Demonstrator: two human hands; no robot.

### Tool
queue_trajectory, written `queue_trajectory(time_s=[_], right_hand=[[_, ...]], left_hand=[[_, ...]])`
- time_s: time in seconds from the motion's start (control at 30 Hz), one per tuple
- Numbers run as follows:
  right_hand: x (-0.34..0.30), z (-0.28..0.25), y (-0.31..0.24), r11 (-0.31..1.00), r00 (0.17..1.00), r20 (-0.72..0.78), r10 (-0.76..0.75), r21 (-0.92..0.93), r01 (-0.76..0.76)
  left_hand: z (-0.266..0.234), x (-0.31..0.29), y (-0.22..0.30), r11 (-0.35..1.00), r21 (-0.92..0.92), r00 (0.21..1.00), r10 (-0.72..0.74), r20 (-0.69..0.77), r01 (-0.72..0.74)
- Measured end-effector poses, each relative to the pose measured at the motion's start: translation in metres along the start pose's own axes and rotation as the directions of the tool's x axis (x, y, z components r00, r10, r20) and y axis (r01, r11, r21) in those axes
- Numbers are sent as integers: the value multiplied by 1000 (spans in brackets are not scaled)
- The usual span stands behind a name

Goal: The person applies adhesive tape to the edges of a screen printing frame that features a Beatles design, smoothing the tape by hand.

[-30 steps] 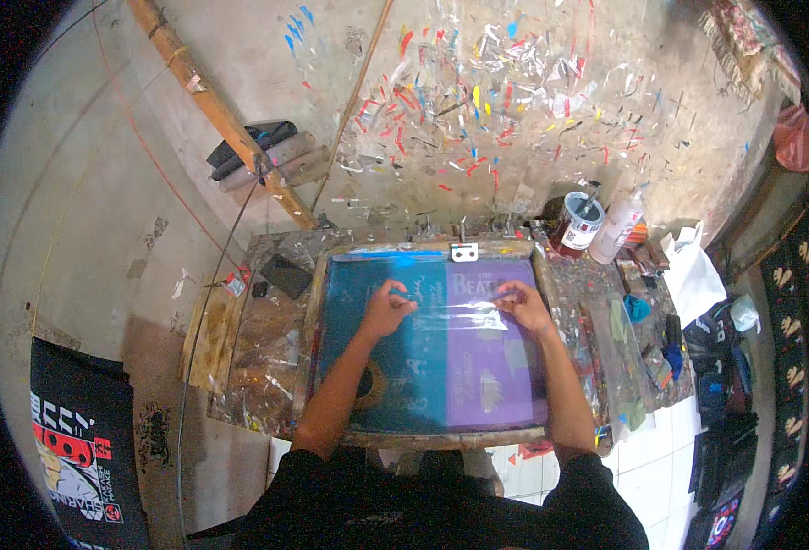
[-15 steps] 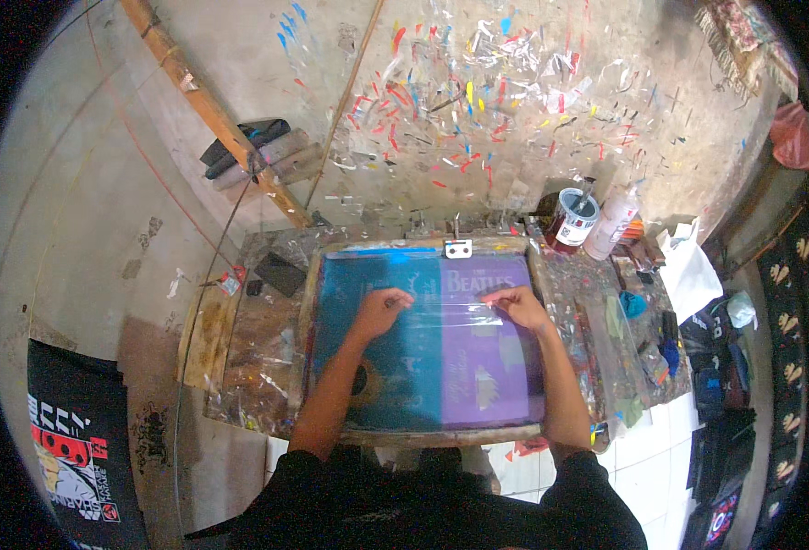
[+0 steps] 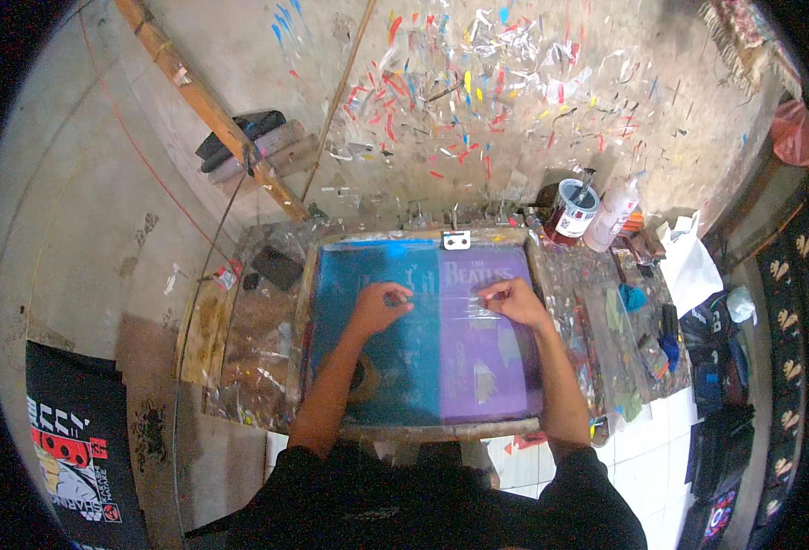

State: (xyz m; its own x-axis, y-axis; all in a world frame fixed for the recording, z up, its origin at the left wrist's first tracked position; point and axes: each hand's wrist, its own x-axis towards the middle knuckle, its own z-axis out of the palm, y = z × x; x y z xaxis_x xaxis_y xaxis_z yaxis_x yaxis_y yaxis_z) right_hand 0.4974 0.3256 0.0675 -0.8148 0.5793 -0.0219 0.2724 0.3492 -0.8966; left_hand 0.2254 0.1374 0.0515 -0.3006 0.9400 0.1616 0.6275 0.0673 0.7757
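Between my two hands stretches a short strip of clear tape (image 3: 456, 304), shiny and hard to see in full. My left hand (image 3: 379, 307) pinches its left end between thumb and curled fingers. The right end sits in the pinch of my right hand (image 3: 517, 302). Both hands are over the middle of a screen-printing frame (image 3: 423, 430) that lies flat, with a wooden rim. Its mesh is teal on the left half (image 3: 395, 371) and purple on the right half (image 3: 505, 367), with pale stencil lettering and pictures. Whether the tape touches the mesh I cannot tell.
A metal hinge clamp (image 3: 456, 240) grips the frame's far edge. At the far right stand an ink can (image 3: 573, 213) and a pale bottle (image 3: 613, 215). Scraps and a blue cloth (image 3: 632, 297) litter the stained table (image 3: 262, 362). Dark printed shirts (image 3: 72, 440) are stacked at left.
Both hands keep hold of the tape and have shifted only slightly. My left hand has turned a little, showing a gap between thumb and fingers. The view has moved slightly.
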Motion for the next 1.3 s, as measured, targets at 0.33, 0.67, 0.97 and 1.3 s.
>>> queue_trajectory(time_s=[0.33, 0.67, 0.97, 1.3], right_hand=[[-7, 1, -14, 990, 995, 5, -104, -94, 104], [-6, 8, 0, 982, 998, -13, -66, -175, 63], [-12, 6, -15, 856, 936, -62, -346, -430, 288], [-9, -2, -2, 803, 922, 1, -388, -491, 338]], left_hand=[[-6, 0, 14, 992, 126, 1000, 15, -2, -15], [-8, -3, 26, 961, 269, 998, 50, 38, -59], [-6, 5, 6, 864, 326, 920, 387, 55, -383], [-29, 22, 20, 841, 284, 864, 350, 362, -460]])
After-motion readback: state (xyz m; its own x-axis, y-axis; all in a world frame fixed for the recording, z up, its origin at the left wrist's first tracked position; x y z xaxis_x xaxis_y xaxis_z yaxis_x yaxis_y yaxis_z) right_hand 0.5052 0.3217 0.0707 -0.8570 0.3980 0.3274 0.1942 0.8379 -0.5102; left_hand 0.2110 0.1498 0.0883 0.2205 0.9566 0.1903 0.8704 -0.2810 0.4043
